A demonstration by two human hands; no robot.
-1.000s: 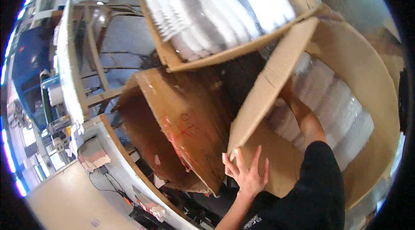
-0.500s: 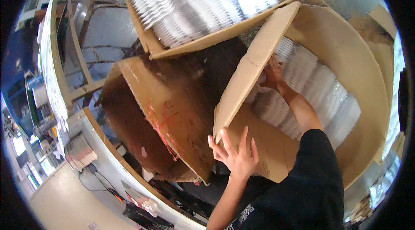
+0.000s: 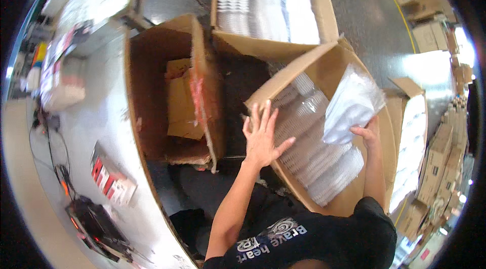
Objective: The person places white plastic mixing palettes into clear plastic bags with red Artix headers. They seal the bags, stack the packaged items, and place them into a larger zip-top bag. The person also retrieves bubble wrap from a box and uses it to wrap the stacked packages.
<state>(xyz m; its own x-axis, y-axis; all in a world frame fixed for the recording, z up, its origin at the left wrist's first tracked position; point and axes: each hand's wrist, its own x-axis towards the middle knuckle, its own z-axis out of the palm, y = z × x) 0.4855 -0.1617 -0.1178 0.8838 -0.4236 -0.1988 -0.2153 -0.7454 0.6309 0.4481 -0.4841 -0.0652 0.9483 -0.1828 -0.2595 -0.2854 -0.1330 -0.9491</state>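
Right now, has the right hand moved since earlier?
Yes, rightward: from the left side of the carton it reached into, the right hand is now at the carton's right side, holding a white bundle.

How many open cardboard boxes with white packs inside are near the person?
3. The far box is ahead; the middle box is below the right hand; the right box is partly behind the middle one. Others may be hidden.

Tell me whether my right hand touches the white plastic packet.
Touching: the head view shows the right hand with its thumb lying on the white plastic packet.
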